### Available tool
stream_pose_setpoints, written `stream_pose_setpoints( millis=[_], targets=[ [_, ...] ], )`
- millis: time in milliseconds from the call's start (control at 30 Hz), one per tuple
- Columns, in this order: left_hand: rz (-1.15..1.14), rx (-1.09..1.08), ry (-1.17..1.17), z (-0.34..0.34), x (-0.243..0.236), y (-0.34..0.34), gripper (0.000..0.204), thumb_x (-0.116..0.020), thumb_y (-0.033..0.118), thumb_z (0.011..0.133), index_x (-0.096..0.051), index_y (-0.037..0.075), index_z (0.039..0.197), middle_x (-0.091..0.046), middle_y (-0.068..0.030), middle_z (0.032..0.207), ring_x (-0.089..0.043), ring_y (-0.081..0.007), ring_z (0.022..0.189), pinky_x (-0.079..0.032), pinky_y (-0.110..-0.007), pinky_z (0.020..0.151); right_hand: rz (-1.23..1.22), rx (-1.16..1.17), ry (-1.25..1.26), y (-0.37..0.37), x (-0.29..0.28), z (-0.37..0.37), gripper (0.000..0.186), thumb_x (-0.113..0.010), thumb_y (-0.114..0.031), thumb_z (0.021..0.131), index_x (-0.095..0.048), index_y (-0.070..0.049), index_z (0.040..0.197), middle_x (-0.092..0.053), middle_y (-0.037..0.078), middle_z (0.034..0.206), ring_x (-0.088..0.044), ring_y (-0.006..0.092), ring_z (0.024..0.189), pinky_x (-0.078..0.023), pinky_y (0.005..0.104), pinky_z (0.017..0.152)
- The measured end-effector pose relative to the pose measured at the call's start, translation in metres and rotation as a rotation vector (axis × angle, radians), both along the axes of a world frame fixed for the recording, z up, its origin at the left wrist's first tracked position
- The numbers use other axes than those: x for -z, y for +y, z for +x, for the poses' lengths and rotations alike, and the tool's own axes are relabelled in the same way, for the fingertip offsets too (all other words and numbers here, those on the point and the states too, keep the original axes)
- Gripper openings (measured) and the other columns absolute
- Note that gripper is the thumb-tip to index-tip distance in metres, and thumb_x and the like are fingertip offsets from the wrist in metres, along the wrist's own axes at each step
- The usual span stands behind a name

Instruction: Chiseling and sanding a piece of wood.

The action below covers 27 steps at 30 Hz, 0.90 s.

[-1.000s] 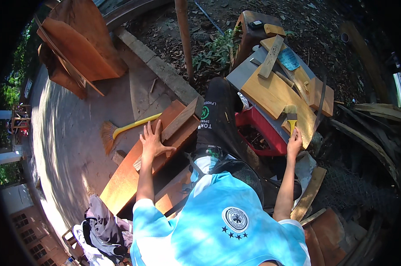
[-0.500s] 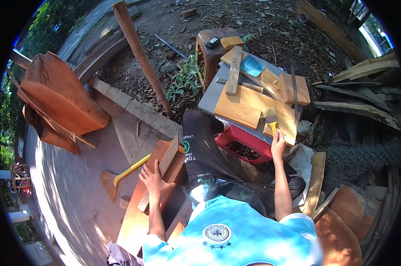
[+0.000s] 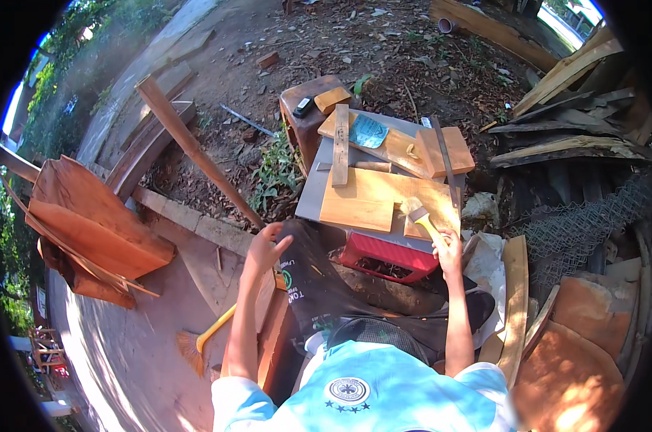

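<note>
My right hand [image 3: 448, 248] is closed on a paintbrush [image 3: 426, 222] with a yellow handle, its bristles at the pale wooden boards [image 3: 354, 209]. These lie on a grey panel [image 3: 308, 203] over a red plastic stool [image 3: 380, 258]. My left hand [image 3: 267, 245] is raised over my dark trouser leg, left of the panel, fingers apart and holding nothing. Also on the panel are a short weathered slat [image 3: 340, 140], a blue packet [image 3: 369, 132], a wooden block [image 3: 443, 150], a narrow dark strip [image 3: 448, 171] and a wooden-handled tool [image 3: 372, 166].
A brown stool [image 3: 304, 133] holds a small dark device [image 3: 303, 105]. An upright pole [image 3: 185, 137] and a reddish wooden piece [image 3: 102, 230] are at left, a yellow-handled broom [image 3: 218, 327] lower left. Old planks [image 3: 570, 144] and wire mesh [image 3: 578, 223] are piled at right.
My left hand has lifted off the reddish boards on the left and moved up. The view has swung toward the board pile. The brush stays in my right hand.
</note>
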<state>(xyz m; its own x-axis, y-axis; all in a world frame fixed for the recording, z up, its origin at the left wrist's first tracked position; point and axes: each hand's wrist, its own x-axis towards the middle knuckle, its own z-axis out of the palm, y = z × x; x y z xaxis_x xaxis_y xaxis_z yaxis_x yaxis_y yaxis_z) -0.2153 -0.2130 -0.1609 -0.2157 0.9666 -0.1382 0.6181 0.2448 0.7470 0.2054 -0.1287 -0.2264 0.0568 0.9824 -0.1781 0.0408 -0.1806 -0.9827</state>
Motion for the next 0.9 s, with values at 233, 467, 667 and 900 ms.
stream_pose_setpoints(
  millis=[233, 467, 667, 900],
  targets=[
    [0.05, -0.22, 0.217, 0.059, 0.06, 0.189, 0.086, -0.064, 0.059, 0.065, -0.043, -0.004, 0.119, -0.048, -0.0229, 0.115, -0.05, -0.0334, 0.107, -0.043, -0.04, 0.085, 0.272, -0.118, -0.207, 0.002, -0.073, 0.006, 0.023, -0.057, -0.005, 0.078, -0.057, -0.001, 0.1, -0.059, 0.005, 0.075, -0.054, 0.0068, 0.06, -0.042, 0.0207, 0.053],
    [-0.087, -0.432, 0.02, 0.053, 0.116, 0.222, 0.056, -0.071, 0.035, 0.059, -0.059, -0.003, 0.097, -0.048, -0.0216, 0.108, -0.052, -0.0306, 0.098, -0.044, -0.04, 0.082, 0.244, -0.081, -0.417, -0.003, -0.068, 0.011, 0.02, -0.062, -0.01, 0.074, -0.06, 0.0, 0.091, -0.063, 0.01, 0.08, -0.06, 0.014, 0.073, -0.046, 0.0259, 0.065],
    [0.333, -0.295, -0.098, 0.054, 0.093, 0.159, 0.052, -0.07, 0.023, 0.054, -0.061, 0.0, 0.1, -0.047, -0.0125, 0.083, -0.05, -0.0251, 0.078, -0.043, -0.032, 0.072, 0.318, -0.018, -0.355, 0.018, -0.032, 0.01, 0.02, -0.063, -0.009, 0.075, -0.06, -0.001, 0.092, -0.061, 0.009, 0.084, -0.059, 0.0149, 0.078, -0.046, 0.0278, 0.069],
    [0.353, 0.204, 0.016, 0.049, 0.053, 0.126, 0.053, -0.069, 0.017, 0.05, -0.063, 0.003, 0.101, -0.05, -0.0087, 0.085, -0.051, -0.0227, 0.077, -0.043, -0.028, 0.07, 0.12, -0.057, 0.089, 0.037, 0.019, -0.01, 0.018, -0.056, -0.008, 0.08, -0.057, -0.005, 0.098, -0.057, 0.0, 0.09, -0.054, 0.0097, 0.082, -0.043, 0.0244, 0.074]
  ],
)
